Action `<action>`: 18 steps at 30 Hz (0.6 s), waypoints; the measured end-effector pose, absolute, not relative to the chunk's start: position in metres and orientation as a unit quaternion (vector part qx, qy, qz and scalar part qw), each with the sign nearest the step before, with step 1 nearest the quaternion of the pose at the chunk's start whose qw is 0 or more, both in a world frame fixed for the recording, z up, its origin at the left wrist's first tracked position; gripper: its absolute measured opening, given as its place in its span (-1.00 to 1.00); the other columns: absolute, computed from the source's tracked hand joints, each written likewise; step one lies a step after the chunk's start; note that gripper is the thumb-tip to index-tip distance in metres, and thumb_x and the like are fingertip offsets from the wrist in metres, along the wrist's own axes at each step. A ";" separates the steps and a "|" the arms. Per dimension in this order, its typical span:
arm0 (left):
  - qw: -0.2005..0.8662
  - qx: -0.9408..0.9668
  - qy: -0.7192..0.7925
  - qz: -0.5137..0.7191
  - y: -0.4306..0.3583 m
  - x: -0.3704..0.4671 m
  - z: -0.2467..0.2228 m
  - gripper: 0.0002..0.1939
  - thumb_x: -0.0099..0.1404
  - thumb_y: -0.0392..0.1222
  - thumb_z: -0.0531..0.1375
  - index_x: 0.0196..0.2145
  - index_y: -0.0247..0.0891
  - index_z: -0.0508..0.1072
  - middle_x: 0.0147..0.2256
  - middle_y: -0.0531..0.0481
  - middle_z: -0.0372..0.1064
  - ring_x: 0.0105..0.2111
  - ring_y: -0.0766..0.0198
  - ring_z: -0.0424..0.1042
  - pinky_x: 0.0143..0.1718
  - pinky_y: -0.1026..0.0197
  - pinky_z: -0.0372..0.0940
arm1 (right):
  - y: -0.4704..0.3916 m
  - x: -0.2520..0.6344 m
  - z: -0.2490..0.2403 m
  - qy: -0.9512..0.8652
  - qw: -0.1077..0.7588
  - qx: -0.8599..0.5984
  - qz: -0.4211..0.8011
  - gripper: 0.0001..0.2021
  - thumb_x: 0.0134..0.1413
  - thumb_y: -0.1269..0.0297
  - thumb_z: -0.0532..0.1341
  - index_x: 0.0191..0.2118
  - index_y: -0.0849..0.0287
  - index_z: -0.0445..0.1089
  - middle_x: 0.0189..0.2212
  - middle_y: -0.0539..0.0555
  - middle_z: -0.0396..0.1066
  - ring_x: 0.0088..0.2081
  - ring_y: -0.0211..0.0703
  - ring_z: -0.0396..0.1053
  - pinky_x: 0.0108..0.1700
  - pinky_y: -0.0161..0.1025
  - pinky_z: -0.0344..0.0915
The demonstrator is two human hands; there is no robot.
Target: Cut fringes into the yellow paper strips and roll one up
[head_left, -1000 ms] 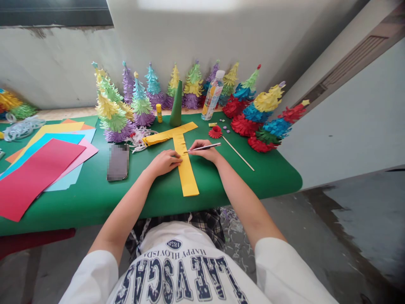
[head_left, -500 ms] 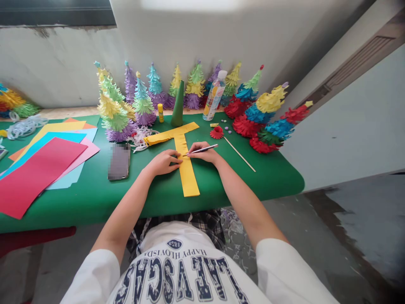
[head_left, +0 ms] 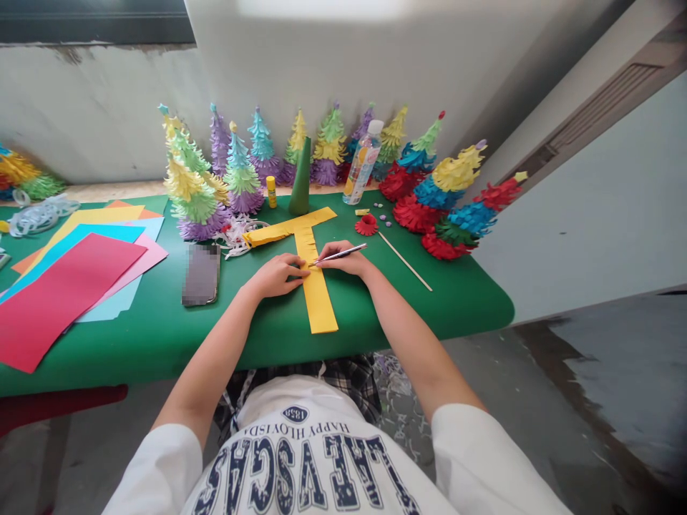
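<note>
A yellow paper strip [head_left: 320, 307] lies lengthwise toward me on the green table, with small cuts along its upper part. Across its far end lies another yellow strip [head_left: 271, 232] with a fringed edge. My right hand [head_left: 343, 259] is closed round a slim pen-like tool [head_left: 346, 252], its tip down at the strip. From the left, my left hand [head_left: 280, 275] rests with its fingers apart, fingertips on the strip's left edge. Behind the strips stands a green paper cone [head_left: 301, 182].
Fringed paper trees [head_left: 194, 189] line the wall. Nearer stand a glue stick [head_left: 271, 192] and a bottle [head_left: 363, 166]. A phone [head_left: 200, 275] and coloured sheets [head_left: 72, 293] lie left; a red paper ring [head_left: 366, 224] and thin stick [head_left: 406, 262] lie right.
The tool in my right hand has tilted slightly, and its tip has shifted a little to the left. The whole view has moved very slightly.
</note>
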State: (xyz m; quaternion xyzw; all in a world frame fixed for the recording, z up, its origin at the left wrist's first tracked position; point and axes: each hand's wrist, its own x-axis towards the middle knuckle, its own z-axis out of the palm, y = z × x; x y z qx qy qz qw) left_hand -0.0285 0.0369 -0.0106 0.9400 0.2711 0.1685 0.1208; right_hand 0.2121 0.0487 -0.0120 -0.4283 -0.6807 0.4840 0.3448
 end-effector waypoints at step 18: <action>0.140 0.941 0.274 0.141 0.034 -0.026 -0.002 -0.67 0.23 -0.17 0.17 -0.05 -0.08 0.51 0.02 -0.07 0.37 0.06 0.05 0.31 0.08 0.01 0.16 | 0.057 0.212 -0.015 -0.714 0.343 -0.409 0.452 -0.74 -0.32 0.15 0.43 -0.54 0.20 0.43 -0.54 0.00 0.48 -0.48 -0.22 0.39 -0.42 -0.30 0.26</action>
